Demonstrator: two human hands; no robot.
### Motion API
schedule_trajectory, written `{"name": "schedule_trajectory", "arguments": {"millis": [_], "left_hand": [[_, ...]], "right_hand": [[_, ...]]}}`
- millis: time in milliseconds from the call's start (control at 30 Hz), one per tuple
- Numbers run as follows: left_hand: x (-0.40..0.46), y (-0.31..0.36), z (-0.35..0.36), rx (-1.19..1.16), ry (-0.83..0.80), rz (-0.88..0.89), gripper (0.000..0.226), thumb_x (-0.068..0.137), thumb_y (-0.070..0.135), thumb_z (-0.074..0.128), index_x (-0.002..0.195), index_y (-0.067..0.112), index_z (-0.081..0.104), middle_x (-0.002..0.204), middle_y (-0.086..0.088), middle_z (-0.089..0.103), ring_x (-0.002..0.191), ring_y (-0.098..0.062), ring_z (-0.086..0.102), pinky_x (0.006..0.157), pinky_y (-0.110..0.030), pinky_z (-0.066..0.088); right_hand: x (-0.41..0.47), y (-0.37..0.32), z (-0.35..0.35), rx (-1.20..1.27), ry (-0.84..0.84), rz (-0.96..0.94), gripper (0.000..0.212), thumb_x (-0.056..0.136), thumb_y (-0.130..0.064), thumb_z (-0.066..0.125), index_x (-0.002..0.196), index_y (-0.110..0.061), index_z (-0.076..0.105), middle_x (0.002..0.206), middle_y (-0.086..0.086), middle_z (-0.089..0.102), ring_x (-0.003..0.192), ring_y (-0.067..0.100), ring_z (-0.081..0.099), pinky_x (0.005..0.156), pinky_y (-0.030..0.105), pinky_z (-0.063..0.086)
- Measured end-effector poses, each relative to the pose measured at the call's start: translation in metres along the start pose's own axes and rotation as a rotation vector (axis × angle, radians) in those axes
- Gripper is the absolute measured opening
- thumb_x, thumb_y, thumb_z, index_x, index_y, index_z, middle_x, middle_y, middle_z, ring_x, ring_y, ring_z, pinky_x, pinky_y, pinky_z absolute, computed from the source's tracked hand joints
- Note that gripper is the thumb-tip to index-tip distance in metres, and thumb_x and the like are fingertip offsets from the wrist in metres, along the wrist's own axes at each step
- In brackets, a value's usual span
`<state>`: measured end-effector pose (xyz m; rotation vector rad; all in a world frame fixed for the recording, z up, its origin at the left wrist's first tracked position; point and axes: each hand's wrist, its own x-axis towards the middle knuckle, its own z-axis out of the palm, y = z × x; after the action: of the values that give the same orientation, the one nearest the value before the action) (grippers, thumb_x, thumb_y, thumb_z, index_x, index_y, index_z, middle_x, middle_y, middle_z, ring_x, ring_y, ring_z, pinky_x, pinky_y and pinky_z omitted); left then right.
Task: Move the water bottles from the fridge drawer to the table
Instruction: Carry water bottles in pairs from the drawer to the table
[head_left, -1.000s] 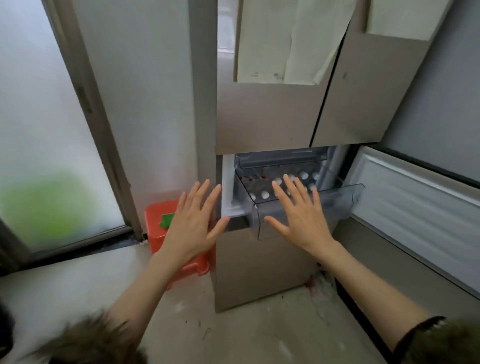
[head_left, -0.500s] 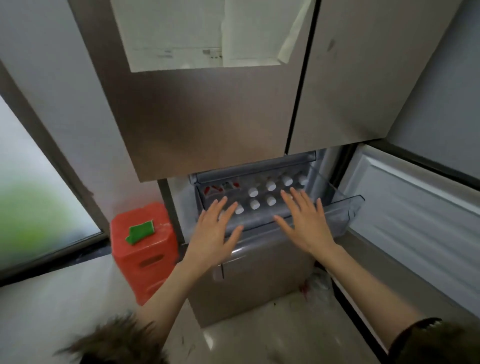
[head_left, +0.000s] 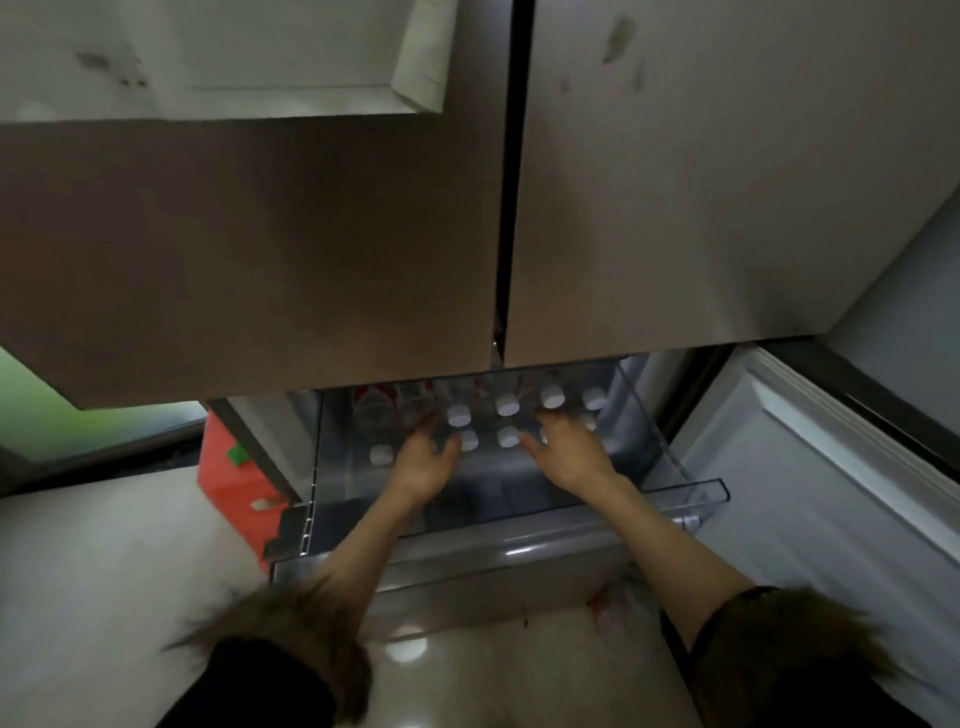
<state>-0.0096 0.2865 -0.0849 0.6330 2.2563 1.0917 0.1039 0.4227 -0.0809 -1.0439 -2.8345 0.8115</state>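
Dim, soft, motion-blurred wide-angle view; floor glare, daylight at left.

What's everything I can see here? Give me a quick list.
Bottles: at least eight white caps showing, clear bodies, some red labels, standing in the drawer.
Drawer: one, clear plastic, pulled out under the fridge doors.
Fridge doors: two, brownish metal, shut, above the drawer.
Paper: white, stuck on the left door.
Lower door: one, white inside, swung open at right.
Stool: one, red, left of the fridge, with a green bit on top.
Floor: pale, glossy.
Left hand: open, reaching among the caps.
Right hand: open, reaching among the caps.
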Motion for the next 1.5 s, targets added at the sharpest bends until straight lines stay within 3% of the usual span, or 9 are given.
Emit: {"name": "schedule_trajectory", "arguments": {"millis": [100,200,300,467,667,833,933,1233,1500], "left_hand": [[0.020,0.004,0.008,-0.352,0.029,-0.275,0.020,0.096,0.015,0.044,0.105,0.005,0.058,0.104,-0.019,0.052,0.087,-0.026,0.048,0.061,-0.026,0.041],[0.032,0.002,0.013,-0.575,-0.081,-0.351,0.026,0.096,0.020,0.042,0.115,0.007,0.054,0.104,-0.039,0.041,0.100,-0.047,0.052,0.065,-0.030,0.043],[0.046,0.004,0.019,-0.751,-0.092,-0.368,0.019,0.098,0.018,0.039,0.091,0.010,0.055,0.072,-0.019,0.044,0.049,-0.017,0.060,0.066,-0.037,0.051],[0.075,0.004,0.029,-0.863,-0.004,-0.445,0.023,0.091,0.028,0.054,0.101,0.007,0.053,0.100,-0.010,0.055,0.090,-0.024,0.056,0.078,-0.037,0.049],[0.074,0.004,0.028,-0.923,0.033,-0.490,0.031,0.091,0.020,0.055,0.115,0.001,0.049,0.112,-0.019,0.050,0.079,-0.023,0.056,0.082,-0.037,0.045],[0.062,-0.002,0.022,-0.849,0.014,-0.507,0.013,0.090,0.011,0.056,0.078,0.012,0.052,0.083,-0.010,0.057,0.068,-0.015,0.053,0.046,-0.021,0.052],[0.048,-0.003,0.013,-0.746,0.089,-0.469,0.019,0.090,0.004,0.054,0.074,0.015,0.050,0.068,-0.005,0.048,0.060,-0.011,0.045,0.035,-0.015,0.042],[-0.003,-0.011,-0.020,-0.199,0.375,-0.338,0.045,0.089,0.039,0.053,0.092,-0.005,0.060,0.081,-0.017,0.066,0.087,-0.034,0.065,0.081,-0.040,0.053],[-0.042,0.001,-0.061,0.087,0.535,-0.150,0.047,0.091,0.035,0.050,0.104,-0.009,0.058,0.103,-0.028,0.062,0.092,-0.040,0.056,0.071,-0.036,0.040]], "right_hand": [[0.024,0.003,0.004,0.386,-0.019,0.215,0.023,0.095,-0.023,0.045,0.094,-0.010,0.065,0.111,0.021,0.064,0.103,0.036,0.059,0.076,0.035,0.047],[0.041,0.005,0.009,0.801,-0.094,0.367,0.019,0.095,-0.021,0.049,0.105,-0.010,0.061,0.114,0.015,0.063,0.105,0.034,0.061,0.090,0.047,0.052],[0.055,0.002,0.013,1.011,-0.169,0.410,0.018,0.098,-0.022,0.045,0.105,-0.011,0.057,0.112,0.005,0.063,0.098,0.027,0.059,0.091,0.042,0.051],[0.082,-0.005,0.024,0.986,-0.204,0.459,0.039,0.095,-0.030,0.049,0.117,0.002,0.052,0.128,0.020,0.055,0.107,0.034,0.060,0.093,0.041,0.051],[0.087,-0.014,0.026,1.001,-0.197,0.484,0.017,0.093,-0.022,0.055,0.082,-0.010,0.048,0.074,0.005,0.054,0.060,0.014,0.053,0.058,0.024,0.046],[0.067,-0.006,0.023,1.064,-0.355,0.495,0.016,0.093,0.001,0.048,0.107,0.000,0.056,0.101,0.013,0.056,0.089,0.022,0.059,0.088,0.035,0.049],[0.049,-0.004,0.011,0.906,-0.390,0.483,0.034,0.091,-0.001,0.053,0.124,0.000,0.051,0.091,0.008,0.056,0.074,0.014,0.055,0.061,0.024,0.055],[0.005,0.000,-0.011,0.598,-0.045,0.394,0.041,0.076,-0.018,0.073,0.110,0.000,0.059,0.107,0.013,0.064,0.096,0.028,0.065,0.081,0.039,0.057],[-0.035,-0.035,-0.037,0.390,0.299,0.084,0.036,0.086,-0.025,0.060,0.108,0.001,0.048,0.092,0.009,0.054,0.081,0.021,0.048,0.065,0.028,0.037]]}}
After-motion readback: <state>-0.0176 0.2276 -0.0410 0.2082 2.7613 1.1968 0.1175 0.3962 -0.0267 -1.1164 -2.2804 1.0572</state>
